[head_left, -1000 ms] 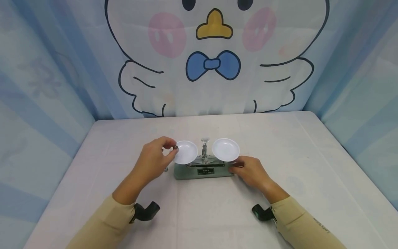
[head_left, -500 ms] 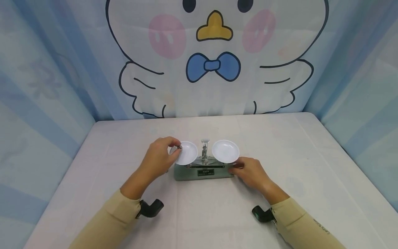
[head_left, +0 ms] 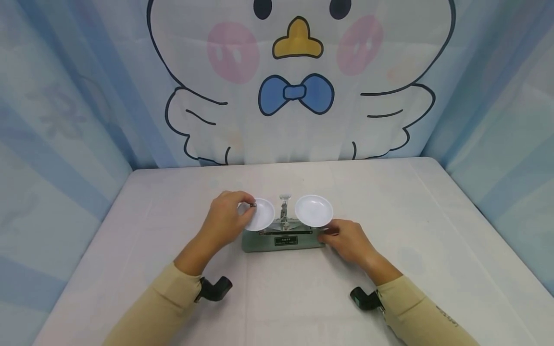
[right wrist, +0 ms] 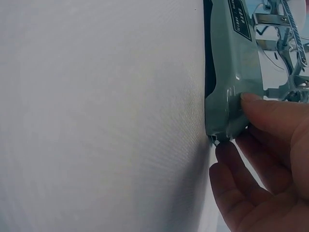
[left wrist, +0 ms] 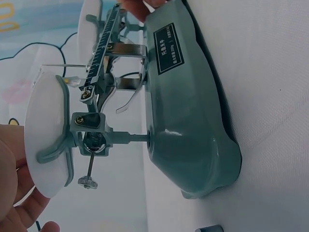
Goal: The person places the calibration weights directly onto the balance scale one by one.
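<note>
With our left hand point(head_left: 227, 217) we are pinching a small metal piece point(head_left: 253, 205) between thumb and fingers, over the left pan point(head_left: 265, 217) of a tray balance point(head_left: 281, 244). The left wrist view is showing the pan's edge in front of those fingertips and hiding the piece, so we are not managing to tell whether it is touching the pan or hanging just above it. With our right hand point(head_left: 346, 239) we are grasping the right end of the balance's green base, thumb lying against its face and fingers curling around the end.

The balance is standing upright on the tabletop point(head_left: 298, 298), about midway between its left and right edges and well in from the far edge. The right pan point(head_left: 314, 210) is sitting bare, with no hand on it. Past the base's left end, a small dark cylinder point(left wrist: 210, 228) is resting on the tabletop, only partly in view.

By our judgement, we are loading the left pan while bracing the base. The next move is calling for a light touch: bringing the piece to the pan's middle, easing thumb and fingers apart without pressing on the rim, and meanwhile holding the base steady on the right. If we are letting go too near the rim, the piece could be slipping off or jolting the pan.
</note>
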A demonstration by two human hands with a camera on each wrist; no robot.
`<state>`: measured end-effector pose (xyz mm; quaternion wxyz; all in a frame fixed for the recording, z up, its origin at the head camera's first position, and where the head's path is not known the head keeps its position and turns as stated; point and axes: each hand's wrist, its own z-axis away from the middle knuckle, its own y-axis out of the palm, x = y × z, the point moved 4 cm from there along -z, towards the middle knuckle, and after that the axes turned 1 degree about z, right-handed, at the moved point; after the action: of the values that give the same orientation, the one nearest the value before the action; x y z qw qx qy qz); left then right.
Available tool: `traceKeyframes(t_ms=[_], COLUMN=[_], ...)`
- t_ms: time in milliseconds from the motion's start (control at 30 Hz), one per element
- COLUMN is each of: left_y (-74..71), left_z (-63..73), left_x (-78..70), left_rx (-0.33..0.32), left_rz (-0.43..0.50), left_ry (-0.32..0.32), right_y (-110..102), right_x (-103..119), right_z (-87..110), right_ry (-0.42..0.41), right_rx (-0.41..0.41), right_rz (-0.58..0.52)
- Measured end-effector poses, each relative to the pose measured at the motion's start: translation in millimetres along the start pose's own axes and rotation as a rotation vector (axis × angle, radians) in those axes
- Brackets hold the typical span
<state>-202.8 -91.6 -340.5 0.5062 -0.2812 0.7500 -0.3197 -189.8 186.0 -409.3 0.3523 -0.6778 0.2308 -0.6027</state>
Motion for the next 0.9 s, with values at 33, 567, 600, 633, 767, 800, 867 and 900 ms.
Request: traceKeyframes(t_ms=[33, 567, 600, 633, 767, 800, 867, 900], left_y=[0.1, 5.1, 5.5, 5.8, 6.1, 6.0, 5.6, 5.5], left_z=[-0.4, -4.2, -4.4, -4.5, -4.9, -5.0, -5.2, -5.3], left_x=[-0.3, -3.6, -3.5, -3.8, -6.0, -6.7, -8.3, -8.9], left_rx=[0.0, -0.021, -0.022, -0.023, -0.026, -0.027, -0.027, -0.027], left_rz=[0.001, -0.024, -0.021, -0.019, -0.011, -0.011, -0.014, -0.018], left_ry=[0.0, 0.049, 0.05, 0.052, 0.065, 0.069, 0.077, 0.078], right_y=[0.0, 1.1, 1.2, 1.3, 1.3, 1.2, 1.0, 0.8], right_x=[0.1, 0.0, 0.0, 0.1, 0.2, 0.2, 0.6, 0.9], right_z=[0.0, 0.7, 0.8, 0.9, 0.8, 0.8, 0.8, 0.9], right_ry=[-0.001, -0.005, -0.007, -0.008, -0.009, -0.01, -0.013, -0.014], right_rx=[0.001, 0.0, 0.001, 0.001, 0.0, -0.001, -0.002, -0.003], right_rz=[0.0, 0.012, 0.012, 0.011, 0.008, 0.009, 0.012, 0.012])
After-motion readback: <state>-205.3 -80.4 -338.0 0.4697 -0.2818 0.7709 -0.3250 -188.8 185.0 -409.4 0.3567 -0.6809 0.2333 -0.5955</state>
